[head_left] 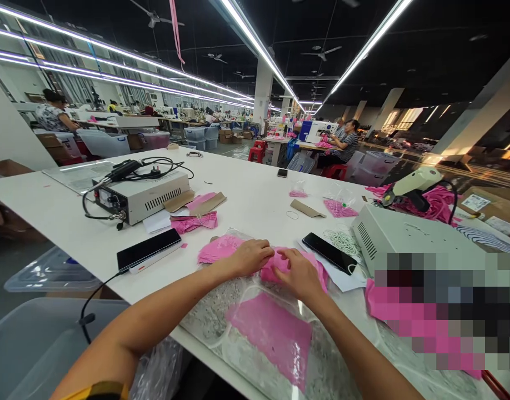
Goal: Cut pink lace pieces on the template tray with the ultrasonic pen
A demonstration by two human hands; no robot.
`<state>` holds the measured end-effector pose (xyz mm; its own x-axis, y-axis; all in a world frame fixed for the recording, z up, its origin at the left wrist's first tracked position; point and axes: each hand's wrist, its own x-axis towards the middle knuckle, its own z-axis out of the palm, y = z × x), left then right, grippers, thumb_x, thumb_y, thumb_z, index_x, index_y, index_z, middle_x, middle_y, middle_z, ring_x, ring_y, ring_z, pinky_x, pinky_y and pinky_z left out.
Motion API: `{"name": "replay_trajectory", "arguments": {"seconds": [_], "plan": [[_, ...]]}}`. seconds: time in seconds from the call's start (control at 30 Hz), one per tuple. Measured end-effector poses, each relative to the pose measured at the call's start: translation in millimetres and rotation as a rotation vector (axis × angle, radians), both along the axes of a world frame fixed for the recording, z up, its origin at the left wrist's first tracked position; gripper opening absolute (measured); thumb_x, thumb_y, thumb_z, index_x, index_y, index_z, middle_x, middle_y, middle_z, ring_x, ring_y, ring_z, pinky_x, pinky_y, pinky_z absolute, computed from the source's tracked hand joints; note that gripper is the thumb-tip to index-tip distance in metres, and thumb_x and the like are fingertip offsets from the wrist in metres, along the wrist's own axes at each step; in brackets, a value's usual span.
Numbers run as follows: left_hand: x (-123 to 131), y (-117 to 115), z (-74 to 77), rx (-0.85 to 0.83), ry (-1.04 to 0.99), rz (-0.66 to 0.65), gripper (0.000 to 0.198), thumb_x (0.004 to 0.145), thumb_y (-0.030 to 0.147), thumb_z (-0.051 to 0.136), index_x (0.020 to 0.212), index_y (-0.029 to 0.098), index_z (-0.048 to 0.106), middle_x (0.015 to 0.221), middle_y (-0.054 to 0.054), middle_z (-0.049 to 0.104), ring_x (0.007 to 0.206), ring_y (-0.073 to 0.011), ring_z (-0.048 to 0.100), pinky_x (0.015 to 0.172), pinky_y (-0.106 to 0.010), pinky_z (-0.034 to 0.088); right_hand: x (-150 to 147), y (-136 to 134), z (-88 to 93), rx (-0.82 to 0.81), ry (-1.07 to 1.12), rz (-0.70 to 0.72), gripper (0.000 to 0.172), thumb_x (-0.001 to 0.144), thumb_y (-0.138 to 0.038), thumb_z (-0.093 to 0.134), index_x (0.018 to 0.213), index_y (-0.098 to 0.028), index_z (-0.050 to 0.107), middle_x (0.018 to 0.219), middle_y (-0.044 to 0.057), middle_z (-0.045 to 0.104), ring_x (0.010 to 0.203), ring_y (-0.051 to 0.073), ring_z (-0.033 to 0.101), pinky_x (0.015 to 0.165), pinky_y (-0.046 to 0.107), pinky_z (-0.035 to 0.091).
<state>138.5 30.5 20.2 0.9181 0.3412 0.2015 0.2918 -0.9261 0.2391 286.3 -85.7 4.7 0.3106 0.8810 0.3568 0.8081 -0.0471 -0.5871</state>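
My left hand point(253, 256) is closed, its fingertips pinched together on the edge of the pink fabric pieces point(317, 268). Right beside it, my right hand point(297, 272) rests over the same pieces with its fingers curved and thumb apart. A second stack of pink fabric point(217, 248) lies under and left of my left wrist. Below my hands, a clear plastic bag point(221, 311) with a flat pink fabric piece point(275, 328) in it lies at the table's front edge. Whatever is between my left fingertips is partly hidden.
A grey metal box point(155, 191) with a cabled handheld tool stands left, another box point(417, 236) right. Phones point(332, 253) point(149, 249), rubber bands point(342, 243), cardboard strips point(307, 208) and small bagged pink pieces point(340, 208) lie around. People sit at machines beyond.
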Motion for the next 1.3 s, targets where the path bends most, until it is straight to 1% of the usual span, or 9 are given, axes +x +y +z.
{"name": "replay_trajectory", "arguments": {"seconds": [0.1,0.23,0.4,0.5,0.63,0.8,1.07,1.2,1.3], "plan": [[4.4,-8.3,-0.2,-0.029,-0.036,0.081,0.021,0.098,0.031,0.057,0.110,0.015,0.062,0.108,-0.007,0.065,0.091,-0.0170,0.065,0.081,-0.036,0.056,-4.4,20.9,-4.6,0.019,0.075,-0.005,0.014,0.080,-0.031,0.059,0.077,-0.021,0.068,0.073,0.004,0.069,0.067,0.018,0.062,0.064,0.031,0.047],[13.5,-26.1,-4.8,-0.070,-0.080,0.235,0.022,0.097,0.033,0.057,0.106,0.014,0.063,0.103,-0.006,0.065,0.090,-0.0169,0.064,0.082,-0.036,0.055,14.0,28.3,-5.3,0.057,0.203,-0.090,0.028,0.088,-0.043,0.060,0.079,-0.016,0.064,0.067,-0.002,0.063,0.061,0.012,0.060,0.064,0.029,0.050],[38.7,-55.4,-8.4,-0.082,-0.094,0.315,0.041,0.084,0.054,0.067,0.095,0.015,0.064,0.100,-0.010,0.066,0.099,-0.0271,0.061,0.092,-0.043,0.047,35.2,11.1,10.3,0.159,0.337,-0.208,0.043,0.084,-0.059,0.056,0.073,-0.018,0.061,0.059,-0.001,0.063,0.054,0.015,0.062,0.057,0.030,0.053],[63.7,-69.8,-7.3,-0.055,-0.088,0.324,0.051,0.085,0.063,0.059,0.098,0.014,0.063,0.103,-0.013,0.066,0.103,-0.0313,0.059,0.092,-0.045,0.045,39.7,-3.4,23.0,0.246,0.389,-0.270,0.047,0.077,-0.065,0.054,0.072,-0.019,0.061,0.059,0.003,0.065,0.052,0.018,0.064,0.052,0.030,0.054],[94.9,-80.0,-3.9,0.018,-0.057,0.314,0.037,0.093,0.048,0.056,0.103,0.012,0.062,0.105,-0.011,0.065,0.102,-0.0272,0.060,0.091,-0.046,0.046,51.8,-34.8,37.1,0.341,0.413,-0.382,0.046,0.074,-0.065,0.055,0.074,-0.019,0.059,0.063,0.005,0.067,0.057,0.020,0.067,0.052,0.030,0.054],[104.2,-94.0,-5.1,0.141,-0.040,0.077,0.016,0.094,0.029,0.058,0.098,0.014,0.063,0.100,-0.007,0.064,0.099,-0.0229,0.059,0.090,-0.043,0.045,73.1,-113.3,30.6,0.339,0.386,-0.574,0.038,0.078,-0.056,0.052,0.075,-0.019,0.059,0.059,0.004,0.066,0.052,0.018,0.064,0.051,0.028,0.052],[69.9,-146.6,-36.6,0.263,-0.059,-0.573,0.016,0.088,0.008,0.050,0.081,0.016,0.061,0.081,-0.006,0.063,0.077,-0.0199,0.053,0.086,-0.039,0.041,62.7,-237.5,-25.8,0.016,0.229,-0.786,0.032,0.070,-0.044,0.054,0.047,-0.023,0.045,0.043,-0.003,0.046,0.042,0.012,0.043,0.047,0.027,0.033],[58.1,-154.1,-31.3,0.225,-0.027,-0.695,0.006,0.082,0.013,0.057,0.079,0.016,0.060,0.078,-0.005,0.061,0.071,-0.0181,0.052,0.080,-0.036,0.042,58.5,-266.5,-36.4,-0.097,0.209,-0.845,0.021,0.068,-0.040,0.056,0.055,-0.024,0.052,0.045,-0.004,0.049,0.043,0.013,0.044,0.047,0.027,0.032],[68.1,-146.6,-16.3,0.098,0.072,-0.653,0.003,0.078,0.015,0.061,0.077,0.017,0.062,0.081,-0.004,0.063,0.074,-0.0171,0.055,0.077,-0.033,0.043,61.1,-270.7,-33.4,-0.088,0.185,-0.843,0.021,0.069,-0.040,0.055,0.079,-0.024,0.063,0.061,-0.002,0.060,0.050,0.015,0.054,0.054,0.029,0.041]]}}
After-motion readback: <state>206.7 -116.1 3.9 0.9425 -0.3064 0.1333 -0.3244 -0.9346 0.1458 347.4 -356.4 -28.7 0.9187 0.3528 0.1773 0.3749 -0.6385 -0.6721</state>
